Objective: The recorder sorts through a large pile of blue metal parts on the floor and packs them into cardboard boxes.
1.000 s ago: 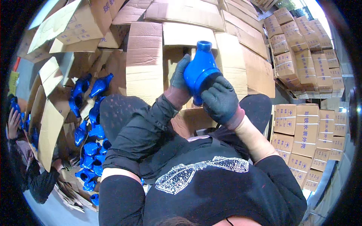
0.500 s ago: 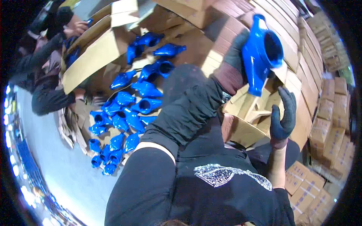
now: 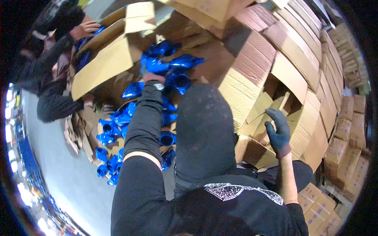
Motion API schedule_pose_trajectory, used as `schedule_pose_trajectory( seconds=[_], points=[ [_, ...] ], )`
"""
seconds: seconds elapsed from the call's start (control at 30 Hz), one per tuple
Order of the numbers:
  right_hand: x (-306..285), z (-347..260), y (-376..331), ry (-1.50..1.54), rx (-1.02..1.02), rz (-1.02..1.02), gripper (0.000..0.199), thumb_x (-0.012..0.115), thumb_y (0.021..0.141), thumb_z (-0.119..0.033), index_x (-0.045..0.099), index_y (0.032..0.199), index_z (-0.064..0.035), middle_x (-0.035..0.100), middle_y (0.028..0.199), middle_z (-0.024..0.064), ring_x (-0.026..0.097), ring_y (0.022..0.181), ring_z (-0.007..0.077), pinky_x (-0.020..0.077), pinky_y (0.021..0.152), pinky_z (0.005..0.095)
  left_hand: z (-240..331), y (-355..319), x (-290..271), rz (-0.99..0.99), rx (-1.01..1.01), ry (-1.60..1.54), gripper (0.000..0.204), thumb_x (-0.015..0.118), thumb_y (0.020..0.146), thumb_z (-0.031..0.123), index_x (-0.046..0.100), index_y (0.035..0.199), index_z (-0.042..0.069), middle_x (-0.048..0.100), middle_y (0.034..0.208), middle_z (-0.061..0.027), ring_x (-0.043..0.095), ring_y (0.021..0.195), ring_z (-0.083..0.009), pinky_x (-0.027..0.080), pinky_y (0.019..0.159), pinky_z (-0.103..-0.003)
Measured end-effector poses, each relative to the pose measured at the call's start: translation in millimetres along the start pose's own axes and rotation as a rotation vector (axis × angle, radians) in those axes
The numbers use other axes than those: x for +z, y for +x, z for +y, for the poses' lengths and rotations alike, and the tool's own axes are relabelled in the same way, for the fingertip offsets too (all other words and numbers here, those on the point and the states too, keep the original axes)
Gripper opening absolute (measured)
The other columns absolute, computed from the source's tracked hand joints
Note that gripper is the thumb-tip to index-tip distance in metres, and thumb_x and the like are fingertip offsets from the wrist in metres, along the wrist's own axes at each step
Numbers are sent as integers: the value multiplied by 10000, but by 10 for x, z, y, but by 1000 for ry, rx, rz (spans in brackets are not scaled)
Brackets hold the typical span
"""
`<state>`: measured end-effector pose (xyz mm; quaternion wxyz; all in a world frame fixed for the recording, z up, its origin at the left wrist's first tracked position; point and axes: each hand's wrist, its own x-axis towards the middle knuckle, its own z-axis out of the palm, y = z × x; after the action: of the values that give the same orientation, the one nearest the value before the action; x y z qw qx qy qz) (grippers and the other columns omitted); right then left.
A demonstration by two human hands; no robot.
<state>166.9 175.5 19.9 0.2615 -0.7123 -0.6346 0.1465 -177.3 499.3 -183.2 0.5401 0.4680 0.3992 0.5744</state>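
My left arm stretches over several glossy blue hollow metal fittings, tapered at the ends with a wide round opening in the middle. At their far side, my left hand shows little beyond its cuff. Its fingers are hidden or blurred against a blue fitting, so I cannot tell whether they grip it. My right hand, in a dark glove, hovers above an open cardboard box with its fingers curved and apart. Nothing is in it. Cardboard strips show inside that box.
My bent knee rises between the fittings and the box. Stacked cartons line the right side, with more taped cartons lower down. At upper left, another person's hand reaches into an open carton.
My left hand has swung leftward, from holding a blue fitting above the box to the pile of fittings. My right hand has shifted slightly left, still empty.
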Motion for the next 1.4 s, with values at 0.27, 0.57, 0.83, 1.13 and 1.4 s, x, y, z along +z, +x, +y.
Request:
schedule_pose_trajectory(
  seconds=[0.27, 0.57, 0.83, 1.13, 1.4],
  points=[
    [224, 900, 223, 328, 502, -1, 340, 580, 828, -146, 585, 1145, -25, 611, 1149, 98, 560, 1075, 172, 412, 945, 285, -435, 474, 511, -471, 88, 176, 472, 608, 813, 137, 476, 1253, 26, 585, 1162, -118, 565, 1051, -208, 428, 943, -337],
    [522, 1754, 1202, -386, 531, -160, 388, 556, 784, -218, 605, 1116, -25, 626, 1060, 187, 586, 1005, 299, 426, 937, 359, -762, -239, -237, -123, -365, 79, 390, 582, 834, 155, 489, 1191, 29, 578, 1032, -113, 577, 947, -250, 471, 885, -376],
    [153, 2373, 1524, -330, 657, -128, 474, 493, 891, -343, 515, 1253, -39, 499, 1304, 170, 475, 1202, 322, 352, 1010, 364, -285, -724, -68, 535, -606, -198, 275, 499, 905, 245, 487, 1107, 58, 528, 907, -70, 558, 800, -242, 504, 733, -359],
    [420, 3222, 1580, -466, 728, -496, 702, 343, 868, -609, 576, 1173, -22, 513, 1261, 210, 476, 1193, 358, 368, 988, 421, -120, -657, -132, 200, -445, 207, 199, 531, 887, 253, 572, 966, 75, 545, 835, -36, 536, 742, -130, 500, 613, -282],
    [499, 1960, 1023, -481, 369, -118, 274, 618, 790, -260, 606, 877, 0, 607, 901, 215, 579, 866, 384, 459, 761, 417, -431, -1277, -5, -479, 353, 1090, 228, 474, 839, 83, 574, 1041, 48, 550, 1042, -177, 522, 980, -336, 431, 872, -373]
  ],
)
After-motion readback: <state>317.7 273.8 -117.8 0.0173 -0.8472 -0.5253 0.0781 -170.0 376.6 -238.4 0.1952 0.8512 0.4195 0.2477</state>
